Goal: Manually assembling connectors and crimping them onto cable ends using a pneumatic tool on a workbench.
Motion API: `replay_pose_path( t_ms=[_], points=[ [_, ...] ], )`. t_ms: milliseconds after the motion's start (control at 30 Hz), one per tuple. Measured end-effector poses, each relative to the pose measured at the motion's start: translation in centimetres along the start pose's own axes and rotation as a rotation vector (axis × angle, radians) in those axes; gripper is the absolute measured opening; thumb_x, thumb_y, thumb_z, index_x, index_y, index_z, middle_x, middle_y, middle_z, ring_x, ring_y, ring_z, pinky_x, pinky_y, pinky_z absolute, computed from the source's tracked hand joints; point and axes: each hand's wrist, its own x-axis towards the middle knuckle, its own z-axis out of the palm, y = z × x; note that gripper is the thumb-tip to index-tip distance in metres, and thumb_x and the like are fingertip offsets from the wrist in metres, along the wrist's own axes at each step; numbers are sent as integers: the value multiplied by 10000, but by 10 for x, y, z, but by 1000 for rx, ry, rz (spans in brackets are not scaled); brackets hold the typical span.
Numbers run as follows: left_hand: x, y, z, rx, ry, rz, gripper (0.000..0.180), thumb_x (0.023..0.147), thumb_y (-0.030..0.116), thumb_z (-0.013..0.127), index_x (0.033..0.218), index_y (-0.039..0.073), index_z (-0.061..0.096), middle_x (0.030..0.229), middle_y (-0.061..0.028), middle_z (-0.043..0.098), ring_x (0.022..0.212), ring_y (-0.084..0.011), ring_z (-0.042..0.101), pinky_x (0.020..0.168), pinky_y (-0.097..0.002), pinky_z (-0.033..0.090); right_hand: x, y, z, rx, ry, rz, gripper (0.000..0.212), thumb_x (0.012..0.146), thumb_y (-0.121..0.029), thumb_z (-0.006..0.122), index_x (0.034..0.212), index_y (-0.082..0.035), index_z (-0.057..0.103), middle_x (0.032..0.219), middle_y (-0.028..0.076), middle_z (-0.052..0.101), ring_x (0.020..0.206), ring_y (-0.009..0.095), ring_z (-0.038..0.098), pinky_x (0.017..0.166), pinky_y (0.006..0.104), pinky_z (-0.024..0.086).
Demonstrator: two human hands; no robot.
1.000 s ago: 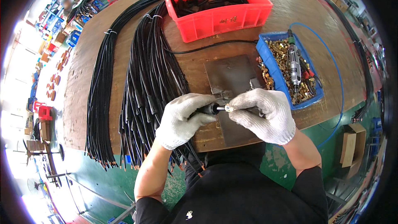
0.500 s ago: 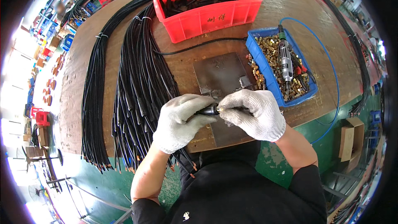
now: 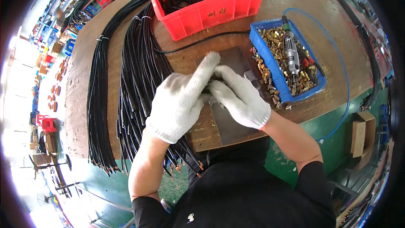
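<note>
My left hand (image 3: 177,103), in a white knitted glove, meets my gloved right hand (image 3: 242,99) over a dark metal plate (image 3: 230,120). The left hand's long finger points up and forward; its other fingers are curled in toward the right hand. The right hand's fingers are bent and pressed together against the left. Only a small dark patch shows between them, so what they hold is hidden. Just left of my left hand lies a spread bundle of black cables (image 3: 141,71) with bare copper ends toward me.
A red bin (image 3: 211,17) of black sleeve-like parts stands at the back. To the right, a blue tray (image 3: 274,78) holds brass pieces and a grey rotary tool (image 3: 292,52) on a blue hose (image 3: 346,80). Another black cable bundle (image 3: 99,88) lies far left. An open cardboard box (image 3: 358,137) is right.
Both hands have drawn together and moved slightly away from me. The black tubular piece with a metal end, visible between them before, is now covered. My left hand's finger has stretched out.
</note>
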Motion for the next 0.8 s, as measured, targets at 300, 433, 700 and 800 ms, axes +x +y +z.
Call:
replay_pose_path(
  t_ms=[300, 433, 700, 800],
  points=[
    [-3, -8, 46, -606, 289, -432, 665, 1116, 583, 536, 1308, -38, 676, 1110, -109, 733, 1045, -176, 648, 986, -348, 499, 54, 15, -5, 611, 257, 420, 380, 1080, -443, 652, 1107, -67, 699, 794, -54, 589, 638, 31, 486, 542, 235, 368],
    [40, -58, 77, -1399, 542, -515, 657, 1131, 614, 452, 1193, -3, 669, 1012, -120, 681, 1035, -254, 633, 1046, -447, 488, 68, 51, 18, 576, 138, 338, 412, 1079, -393, 633, 1171, -4, 732, 977, 66, 722, 892, 144, 623, 829, 292, 488],
    [52, -90, 127, -1025, 204, -374, 605, 1180, 499, 418, 812, 59, 611, 759, -10, 575, 719, -118, 496, 670, -305, 421, 83, 106, 12, 722, 446, 235, 490, 1127, -489, 571, 1199, -31, 730, 1078, 25, 726, 972, 107, 647, 891, 286, 524],
    [48, -91, 137, -979, 211, -403, 567, 1184, 476, 411, 840, 70, 607, 775, -25, 596, 719, -116, 485, 707, -305, 429, 82, 101, 13, 756, 354, 215, 538, 1125, -519, 554, 1209, -22, 741, 1098, 32, 735, 1008, 111, 640, 959, 292, 506]
  ],
)
